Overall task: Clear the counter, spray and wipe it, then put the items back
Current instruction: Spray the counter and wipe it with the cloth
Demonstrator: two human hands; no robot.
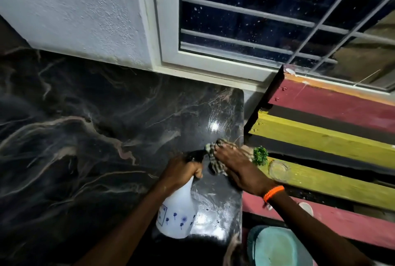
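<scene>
1. Dark marbled stone makes up the surface (85,137), which runs from the far wall and window (256,20) to the near edge; it ends on the right beside a slatted bench (331,137) painted red, yellow and black.
2. Left hand (181,169): its grip is curled round the neck of the white spray bottle (177,212), fingers at the black trigger head. The bottle is tilted, nozzle pointing far-right toward the cloth.
3. Right hand (235,163): fingers spread fairly flat, pressing a striped cloth (215,159) onto the surface close to its right edge. It presses rather than pinches.
4. Wet streaks and glare show near the bottle and beyond the cloth, so I judge the spray-and-wipe step is in hand; the left part looks dry and dull.
5. On the bench just right of the cloth sit a small green sprig (260,155) and a clear glass lid (279,170); a teal plate (275,248) lies nearer, lower right.
6. Risks:
   - A wipe stroke carried past the right edge could knock the sprig or the lid, which sit close by.
   - With the nozzle aimed at the wiping hand, a squeeze would wet the hand and cloth rather than the stone.
   - The tilted bottle is held by its neck alone; a wet grip could let it slip.
   - Wiping only this corner would leave the wide left part undone.
</scene>
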